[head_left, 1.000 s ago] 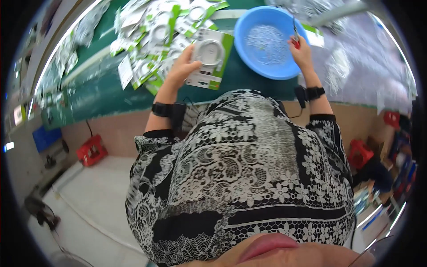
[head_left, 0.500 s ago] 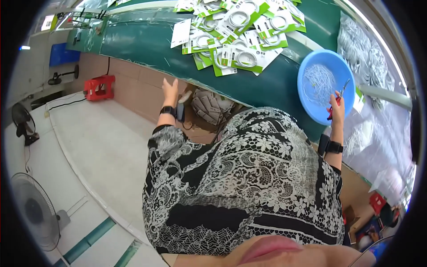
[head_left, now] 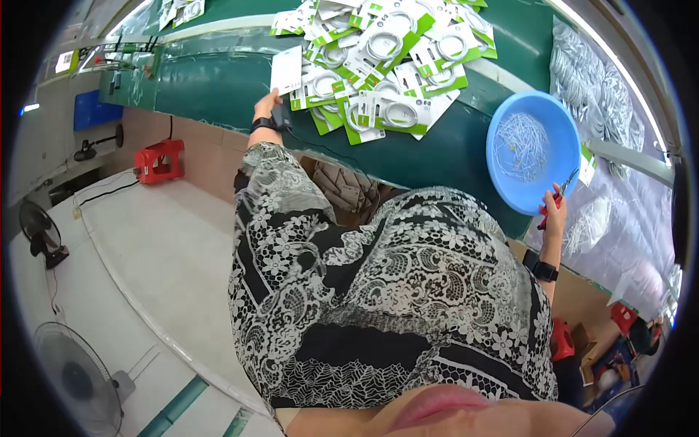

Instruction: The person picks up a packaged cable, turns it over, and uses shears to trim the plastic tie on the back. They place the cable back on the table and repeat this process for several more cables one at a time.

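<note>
My left hand (head_left: 267, 105) is at the near-left edge of the pile, its fingers closed at the lower corner of a blank white card (head_left: 286, 71). Beside that card lies a heap of white-and-green cable packs (head_left: 389, 111), each with a coiled white cable. On the right, my right hand (head_left: 555, 213) grips red-handled pliers (head_left: 569, 183), their metal jaws pointing up and away over the rim of a blue basin (head_left: 498, 175). Thin white strips (head_left: 521, 146) lie inside the basin. Dark bands circle both my wrists.
The green worktable (head_left: 211, 84) runs across the far side. Bagged grey cables (head_left: 593, 87) lie at its right, and a white bundle (head_left: 591, 222) rests on clear plastic. A red stool (head_left: 159, 162) and fans (head_left: 76, 379) stand at left. Folded brown material (head_left: 342, 188) sits below the table edge.
My left hand has moved forward from beside the table to the white card's corner, its fingers closing. My right hand has lowered slightly toward me, still holding the pliers. The view has shifted slightly.
</note>
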A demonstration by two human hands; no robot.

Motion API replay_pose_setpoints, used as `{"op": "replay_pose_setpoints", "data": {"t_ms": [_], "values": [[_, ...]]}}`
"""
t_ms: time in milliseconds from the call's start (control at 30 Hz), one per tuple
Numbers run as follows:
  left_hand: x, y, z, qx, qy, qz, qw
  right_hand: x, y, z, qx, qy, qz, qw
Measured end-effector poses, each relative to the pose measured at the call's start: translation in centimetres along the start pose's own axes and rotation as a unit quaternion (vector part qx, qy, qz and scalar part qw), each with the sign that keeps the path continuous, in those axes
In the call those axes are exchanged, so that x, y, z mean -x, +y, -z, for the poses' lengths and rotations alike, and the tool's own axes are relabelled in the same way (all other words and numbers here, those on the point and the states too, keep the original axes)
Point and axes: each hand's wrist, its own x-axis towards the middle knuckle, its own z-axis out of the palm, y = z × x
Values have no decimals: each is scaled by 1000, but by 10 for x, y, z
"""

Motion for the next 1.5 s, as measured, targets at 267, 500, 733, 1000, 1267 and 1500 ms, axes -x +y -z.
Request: {"op": "replay_pose_setpoints", "data": {"t_ms": [267,500,733,1000,1267,1500], "values": [[89,31,53,415,-263,-120,862,2,-55,-17,-137,-39,-63,988],[285,16,-50,288,-331,-293,850,13,-70,-39,-49,-114,-62,990],[383,-5,-180,276,-510,-253,775,88,-134,-106,310,-40,461,830],[434,14,-243,160,-596,-266,740,100,-109,-70,339,72,385,855],[479,3,-277,123,-646,-233,717,115,-82,-51,343,145,363,854],[488,-4,-289,114,-653,-235,711,123,-64,-42,346,185,310,866]]}}
